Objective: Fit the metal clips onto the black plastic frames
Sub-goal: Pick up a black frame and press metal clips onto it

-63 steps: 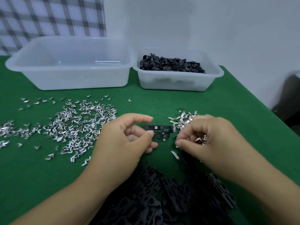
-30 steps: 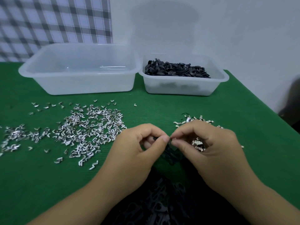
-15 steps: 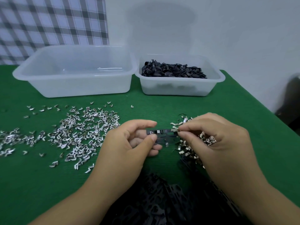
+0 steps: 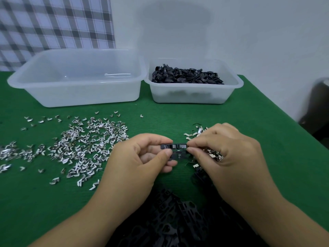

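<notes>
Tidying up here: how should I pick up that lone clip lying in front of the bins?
Probably from straight above, pinching the lone clip across its bent corner. It lies flat on the green cloth, apart from the clip pile, so fingertips have room on both sides.

black frame (image 4: 175, 151): slim slotted bar, level, pinched at each end by left hand (image 4: 142, 157) and right hand (image 4: 227, 154) | metal clips (image 4: 85, 145): shiny V-bends, scattered wide on the left | smaller heap (image 4: 198, 132): behind the right fingers | spare frames (image 4: 178, 220): dark jumble, near edge
</notes>
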### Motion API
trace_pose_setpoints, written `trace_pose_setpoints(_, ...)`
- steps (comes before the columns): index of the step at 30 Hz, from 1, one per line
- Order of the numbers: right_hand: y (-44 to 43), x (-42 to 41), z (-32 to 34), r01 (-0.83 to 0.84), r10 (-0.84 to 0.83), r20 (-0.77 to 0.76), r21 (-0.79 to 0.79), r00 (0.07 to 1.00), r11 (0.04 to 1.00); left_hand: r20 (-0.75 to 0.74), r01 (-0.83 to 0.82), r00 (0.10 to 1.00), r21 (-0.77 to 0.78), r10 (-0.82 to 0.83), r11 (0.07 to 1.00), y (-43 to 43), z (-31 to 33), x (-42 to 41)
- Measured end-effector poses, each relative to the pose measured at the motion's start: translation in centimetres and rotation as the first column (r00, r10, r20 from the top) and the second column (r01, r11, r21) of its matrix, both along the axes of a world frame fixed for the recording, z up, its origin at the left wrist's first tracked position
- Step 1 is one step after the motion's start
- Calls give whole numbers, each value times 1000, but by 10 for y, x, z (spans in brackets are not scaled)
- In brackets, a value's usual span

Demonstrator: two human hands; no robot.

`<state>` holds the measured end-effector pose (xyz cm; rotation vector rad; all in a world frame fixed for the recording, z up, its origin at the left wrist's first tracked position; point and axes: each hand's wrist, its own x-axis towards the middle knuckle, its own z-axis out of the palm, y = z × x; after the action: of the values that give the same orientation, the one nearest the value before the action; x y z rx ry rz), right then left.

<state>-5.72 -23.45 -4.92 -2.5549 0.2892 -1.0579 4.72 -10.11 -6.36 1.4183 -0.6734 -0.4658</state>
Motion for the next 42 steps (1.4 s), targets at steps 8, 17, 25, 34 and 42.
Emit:
trace_pose_setpoints(8, 1, 0, 0, 29, -29, -23, -19, 999, 999, 1, -8, 1000, -1, 8, 1000, 0, 1, -1)
trace_pose_setpoints(17, -1, 1, -1, -26, 28, -15, 105, 999, 994, 29, -5, 1000, 13, 4, 1000, 0, 1, -1)
trace_pose_setpoints(25, 3, 3, -3, -67, 90, -53, 336, 995, 940, 43, 10, 999, 30, -11, 999, 0, 2, -1)
trace_pose_setpoints(34, 4, 4, 0, -20, 64, -104, 379, 993, 925, 62, 6, 998, 43, -9, 999, 1, 4, -3)
trace_pose_setpoints(42, 5, 3, 11, 4, 69, -113, 545, 991, 839, 272, -103, 961, 172, 53, 980, 4, 19, -11)
